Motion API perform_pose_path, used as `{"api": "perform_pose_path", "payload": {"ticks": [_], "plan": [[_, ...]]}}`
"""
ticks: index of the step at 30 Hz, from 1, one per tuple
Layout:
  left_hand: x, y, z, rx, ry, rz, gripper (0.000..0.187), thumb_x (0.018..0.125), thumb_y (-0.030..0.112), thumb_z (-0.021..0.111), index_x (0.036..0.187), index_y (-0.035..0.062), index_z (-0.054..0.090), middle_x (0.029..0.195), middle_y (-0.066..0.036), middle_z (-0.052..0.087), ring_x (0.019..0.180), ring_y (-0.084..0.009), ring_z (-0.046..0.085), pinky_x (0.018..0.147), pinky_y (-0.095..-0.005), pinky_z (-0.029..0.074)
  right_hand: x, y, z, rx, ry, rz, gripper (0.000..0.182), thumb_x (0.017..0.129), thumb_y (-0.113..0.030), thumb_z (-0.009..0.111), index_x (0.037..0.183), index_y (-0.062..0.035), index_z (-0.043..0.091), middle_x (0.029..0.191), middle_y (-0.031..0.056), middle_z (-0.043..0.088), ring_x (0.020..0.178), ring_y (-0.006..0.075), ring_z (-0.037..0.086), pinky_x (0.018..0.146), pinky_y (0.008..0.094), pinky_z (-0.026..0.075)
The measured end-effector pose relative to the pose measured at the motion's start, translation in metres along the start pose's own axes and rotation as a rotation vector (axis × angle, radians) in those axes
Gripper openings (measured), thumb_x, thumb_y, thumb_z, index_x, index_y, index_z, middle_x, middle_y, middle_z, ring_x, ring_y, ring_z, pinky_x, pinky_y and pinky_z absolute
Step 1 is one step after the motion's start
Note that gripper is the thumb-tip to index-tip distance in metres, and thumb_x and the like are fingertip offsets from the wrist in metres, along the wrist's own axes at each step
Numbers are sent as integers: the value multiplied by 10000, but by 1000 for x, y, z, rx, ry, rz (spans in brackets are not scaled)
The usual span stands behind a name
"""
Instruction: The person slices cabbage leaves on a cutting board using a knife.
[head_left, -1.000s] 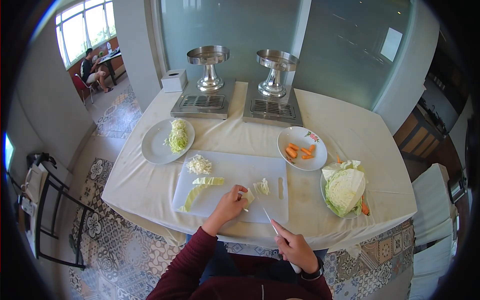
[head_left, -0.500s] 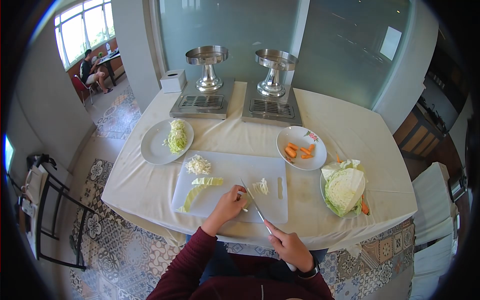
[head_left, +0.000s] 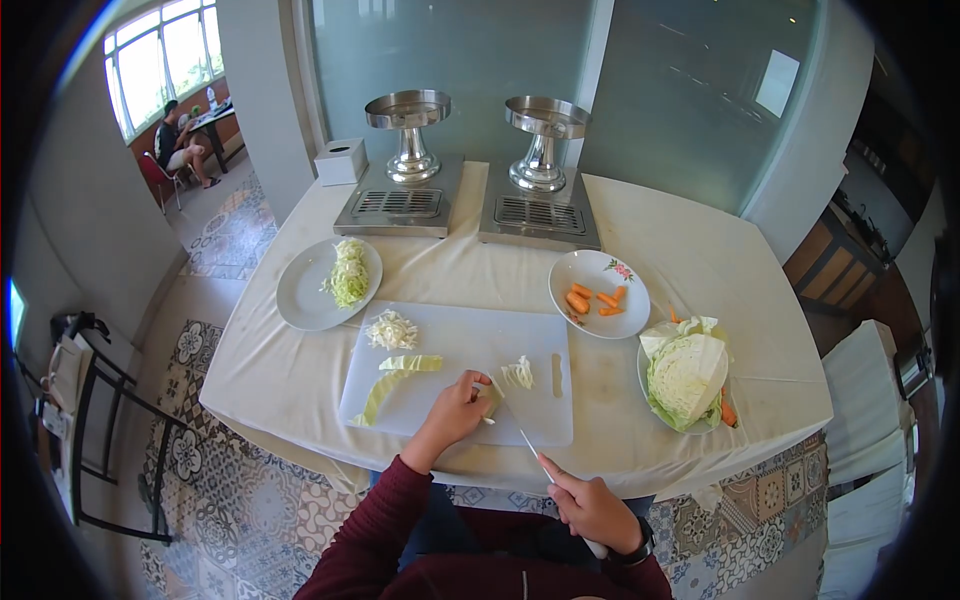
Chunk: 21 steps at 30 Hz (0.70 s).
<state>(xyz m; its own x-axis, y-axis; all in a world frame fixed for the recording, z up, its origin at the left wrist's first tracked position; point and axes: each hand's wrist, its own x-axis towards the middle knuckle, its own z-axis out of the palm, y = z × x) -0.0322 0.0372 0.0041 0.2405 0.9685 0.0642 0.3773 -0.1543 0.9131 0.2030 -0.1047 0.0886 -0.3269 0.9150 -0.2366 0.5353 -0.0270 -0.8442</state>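
Cabbage piece (head_left: 493,396) sits at the cutting board's (head_left: 450,335) near edge, pinned under my curled left hand (head_left: 455,408) — my right hand (head_left: 590,505) grips the knife (head_left: 520,432), blade against it. Shreds (head_left: 519,373) lie just beside, with more piled on the plate (head_left: 300,300). I judge much remains: strips (head_left: 395,375) and a half head (head_left: 688,375). Free room lies mid-board.
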Motion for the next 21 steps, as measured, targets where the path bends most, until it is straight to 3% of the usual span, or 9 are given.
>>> {"api": "perform_pose_path", "payload": {"ticks": [2, 4, 8, 14, 18, 21], "plan": [[-1, 2, -1, 2, 10, -20, 297, 871, 116, 591, 1148, 27, 535, 644, -90, 579, 525, -214, 537, 507, -357, 410, 10, -5, 3, -3, 9, 23, 472, 990, -173, 532, 1453, -106, 471, 643, 237, 559, 577, 406, 588, 589, 422, 469], [0, 8, -2, -8, 5, -90, 299, 847, 134, 618, 1111, 14, 548, 656, -148, 589, 603, -318, 594, 577, -415, 445, 21, -6, 3, -11, 9, 18, 470, 989, -171, 528, 1450, -99, 472, 652, 250, 559, 580, 417, 582, 586, 425, 466], [-1, 8, -1, 14, 18, -60, 302, 851, 143, 624, 1116, 18, 552, 656, -158, 599, 602, -330, 605, 577, -420, 452, 48, 1, 8, 18, 74, -154, 470, 988, -167, 517, 1448, -87, 468, 668, 276, 551, 580, 432, 571, 577, 438, 458], [-2, 7, 0, 17, 40, -46, 303, 856, 147, 631, 1121, 22, 556, 652, -157, 605, 591, -329, 605, 577, -414, 459, 61, 1, 12, -37, 64, -80, 471, 982, -156, 515, 1445, -80, 470, 701, 289, 567, 596, 435, 584, 592, 444, 468], [-2, 10, -2, -2, 34, -65, 293, 856, 137, 622, 1115, 16, 556, 663, -155, 610, 607, -320, 612, 585, -404, 461, 54, 12, 19, -2, 109, -184, 481, 980, -156, 521, 1453, -87, 463, 671, 284, 544, 572, 434, 570, 575, 446, 456], [-1, 12, -3, -4, 16, -104, 286, 855, 128, 614, 1110, 12, 555, 666, -151, 606, 611, -311, 608, 587, -397, 459, 40, 10, 15, -20, 74, -105, 482, 978, -156, 529, 1450, -89, 467, 649, 277, 529, 561, 433, 563, 563, 447, 446]]}}
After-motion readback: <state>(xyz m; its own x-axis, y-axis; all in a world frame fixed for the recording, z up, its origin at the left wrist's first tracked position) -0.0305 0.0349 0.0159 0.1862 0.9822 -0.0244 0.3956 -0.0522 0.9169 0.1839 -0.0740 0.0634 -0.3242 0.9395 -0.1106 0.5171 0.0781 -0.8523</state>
